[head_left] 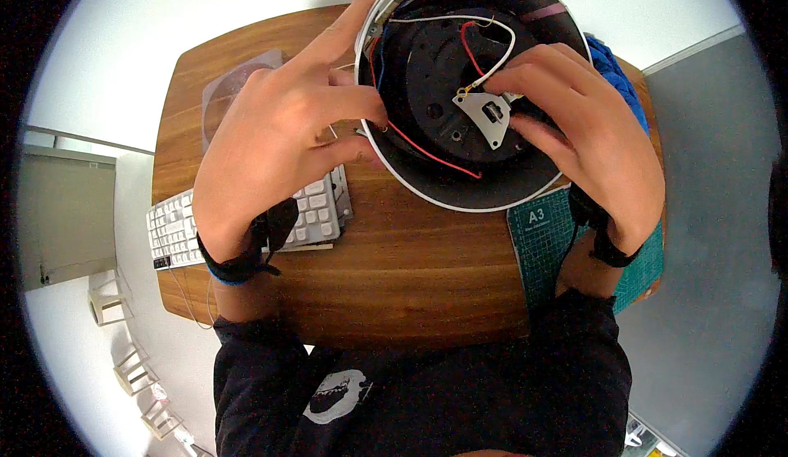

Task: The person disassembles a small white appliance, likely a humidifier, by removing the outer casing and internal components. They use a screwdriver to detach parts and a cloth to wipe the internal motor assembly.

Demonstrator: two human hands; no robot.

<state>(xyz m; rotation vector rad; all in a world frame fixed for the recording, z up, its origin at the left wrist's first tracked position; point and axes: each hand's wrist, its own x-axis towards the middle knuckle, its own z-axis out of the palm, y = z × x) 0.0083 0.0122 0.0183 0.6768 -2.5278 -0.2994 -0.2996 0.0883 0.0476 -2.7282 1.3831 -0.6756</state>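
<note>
A round, deep black housing with a white rim (421, 198) is tipped toward me above the table, its inside showing. My left hand (283, 121) is closed on its left wall, with a fingertip inside the rim and the thumb outside. Inside the housing, my right hand (574, 112) pinches a small silver metal bracket (483, 121) with a rectangular slot. A white wire (510, 47) ends in a ring terminal at the bracket's upper corner. One red wire (431, 155) hangs loose along the lower inner wall. Part of the bracket is hidden behind my right fingers.
A white keyboard (316, 211) lies at the left of the brown wooden table (394, 285). To the right is a green cutting mat (533, 252), partly under my right forearm. A translucent sheet (217, 100) and blue padded material (611, 71) lie farther back.
</note>
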